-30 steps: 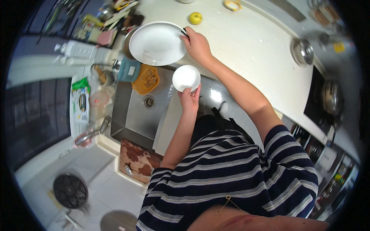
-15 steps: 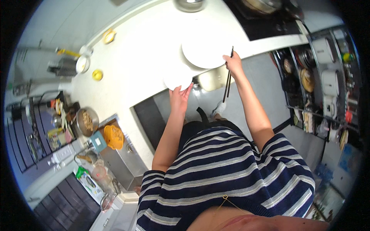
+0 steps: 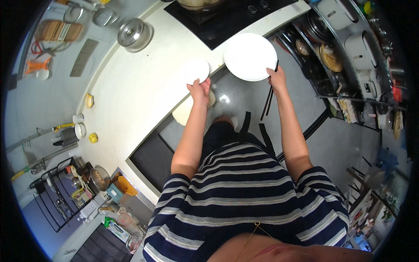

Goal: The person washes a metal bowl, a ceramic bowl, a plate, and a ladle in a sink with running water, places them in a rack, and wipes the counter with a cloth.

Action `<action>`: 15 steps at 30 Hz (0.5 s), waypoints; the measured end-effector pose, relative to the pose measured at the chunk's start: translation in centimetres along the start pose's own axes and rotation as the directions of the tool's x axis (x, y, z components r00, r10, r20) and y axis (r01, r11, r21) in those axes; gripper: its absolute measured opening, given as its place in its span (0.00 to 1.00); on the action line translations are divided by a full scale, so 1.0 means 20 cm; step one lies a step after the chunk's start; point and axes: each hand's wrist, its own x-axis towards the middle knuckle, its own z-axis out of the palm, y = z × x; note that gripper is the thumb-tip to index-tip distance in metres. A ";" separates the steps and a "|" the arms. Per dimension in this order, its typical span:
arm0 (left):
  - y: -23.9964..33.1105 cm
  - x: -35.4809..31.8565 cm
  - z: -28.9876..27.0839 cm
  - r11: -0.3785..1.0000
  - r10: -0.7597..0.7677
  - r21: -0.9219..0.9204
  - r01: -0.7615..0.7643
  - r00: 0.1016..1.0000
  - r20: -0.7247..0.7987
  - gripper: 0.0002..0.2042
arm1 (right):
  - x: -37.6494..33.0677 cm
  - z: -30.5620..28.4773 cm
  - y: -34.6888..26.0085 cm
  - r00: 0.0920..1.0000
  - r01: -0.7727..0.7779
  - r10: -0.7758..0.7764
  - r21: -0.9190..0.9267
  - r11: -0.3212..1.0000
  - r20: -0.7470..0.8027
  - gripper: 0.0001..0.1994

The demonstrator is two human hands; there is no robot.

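Note:
My left hand (image 3: 199, 91) is closed on the near rim of a small white dish (image 3: 198, 71), held over the counter's front edge. Whether that dish is a bowl or a plate is hard to tell in the glare. My right hand (image 3: 277, 79) grips a large round white plate (image 3: 250, 56) by its right rim. Pinched in the same hand is a pair of dark chopsticks (image 3: 268, 102), slanting down toward the floor. The plate shows a plain white face and is held out past the counter edge, to the right of the small dish.
A black cooktop (image 3: 218, 22) with a pan (image 3: 198, 3) lies ahead. A lidded steel pot (image 3: 133, 36) stands on the white counter (image 3: 144, 83). At the right is a loaded rack (image 3: 336, 74); an orange basket (image 3: 126, 185) sits by the sink at left.
My body has turned right, so the cooktop is now ahead. The large plate has moved off the counter with my right hand; the small dish stays in my left.

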 end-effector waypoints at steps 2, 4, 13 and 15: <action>-0.03 0.08 0.06 0.999 -0.034 -0.021 0.034 0.999 -0.007 0.21 | 0.09 -0.04 -0.02 1.000 -0.009 0.009 0.004 1.000 0.009 0.07; -0.05 0.15 0.12 1.000 -0.012 -0.022 0.011 1.000 -0.016 0.21 | 0.18 -0.06 -0.04 1.000 -0.017 0.017 -0.006 1.000 0.023 0.08; -0.17 0.35 0.32 0.981 0.086 -0.168 -0.099 0.993 -0.083 0.27 | 0.68 -0.13 -0.17 0.978 -0.010 0.038 -0.137 0.991 0.205 0.15; -0.21 0.37 0.40 0.980 0.075 -0.170 -0.104 0.982 -0.172 0.27 | 0.81 -0.16 -0.21 0.970 -0.006 0.042 -0.148 0.989 0.241 0.15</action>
